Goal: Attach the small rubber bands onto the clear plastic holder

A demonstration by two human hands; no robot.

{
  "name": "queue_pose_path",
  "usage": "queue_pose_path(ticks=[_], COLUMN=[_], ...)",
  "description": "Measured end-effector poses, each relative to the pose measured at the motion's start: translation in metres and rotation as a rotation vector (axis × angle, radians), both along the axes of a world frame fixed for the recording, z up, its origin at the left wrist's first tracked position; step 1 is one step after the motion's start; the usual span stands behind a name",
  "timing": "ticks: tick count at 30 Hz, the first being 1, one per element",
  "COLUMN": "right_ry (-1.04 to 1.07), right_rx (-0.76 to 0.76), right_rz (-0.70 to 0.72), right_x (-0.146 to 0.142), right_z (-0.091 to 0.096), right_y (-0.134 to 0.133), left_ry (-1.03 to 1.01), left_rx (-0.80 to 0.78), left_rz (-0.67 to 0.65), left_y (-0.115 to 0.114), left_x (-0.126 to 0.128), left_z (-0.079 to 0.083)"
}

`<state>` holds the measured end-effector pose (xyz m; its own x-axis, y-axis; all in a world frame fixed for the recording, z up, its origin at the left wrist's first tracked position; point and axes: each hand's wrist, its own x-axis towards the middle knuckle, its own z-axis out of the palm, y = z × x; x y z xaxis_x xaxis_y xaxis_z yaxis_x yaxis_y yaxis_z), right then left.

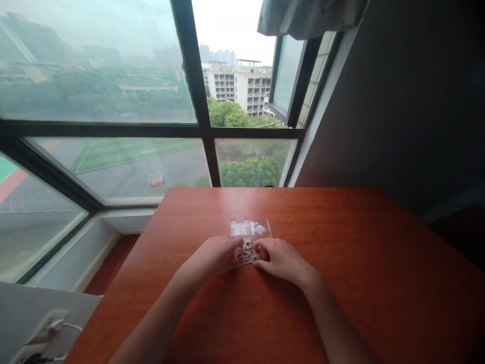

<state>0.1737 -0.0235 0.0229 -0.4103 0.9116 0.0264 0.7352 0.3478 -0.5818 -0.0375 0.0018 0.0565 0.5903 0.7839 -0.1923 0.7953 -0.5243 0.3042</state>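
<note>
Several small pastel hair ties (248,254) lie in a loose heap near the middle of the table. My left hand (224,248) curves around the left side of the heap, its fingertips partly hidden. From the other side, my right hand (281,257) cups the heap with thumb and forefinger apart. Both hands look open and touch or nearly touch the hair ties. Just behind them is a clear plastic box lid (250,227) with white markings. Whether the hair ties sit in a clear box or on the bare wood, I cannot tell.
The reddish-brown wooden table (364,242) reaches to the windows. A dark window frame (206,132) runs behind it, with one pane swung outward. A power socket (51,326) with a plugged-in white cable is on the low wall at left. A dark wall stands at right.
</note>
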Motion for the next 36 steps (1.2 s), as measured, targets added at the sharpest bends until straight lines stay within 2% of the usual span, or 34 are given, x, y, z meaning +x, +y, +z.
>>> queue_pose_path(ticks=[16, 22, 24, 36], right_ry=[0.04, -0.014, -0.061, -0.117], right_rx=[0.089, 0.141, 0.132, 0.114], right_rz=[-0.047, -0.279, -0.311, -0.266], right_x=[-0.003, 0.011, 0.014, 0.012], right_z=[-0.011, -0.018, -0.02, -0.024], right_y=[0.009, 0.016, 0.017, 0.017], left_ry=[-0.017, -0.012, -0.003, 0.061], left_rx=[0.04, 0.13, 0.157, 0.206], left_rz=[-0.018, 0.033, 0.051, -0.008], left_y=[0.002, 0.008, 0.011, 0.019], left_x=[0.001, -0.007, -0.008, -0.012], left_z=[-0.003, -0.004, -0.005, -0.008])
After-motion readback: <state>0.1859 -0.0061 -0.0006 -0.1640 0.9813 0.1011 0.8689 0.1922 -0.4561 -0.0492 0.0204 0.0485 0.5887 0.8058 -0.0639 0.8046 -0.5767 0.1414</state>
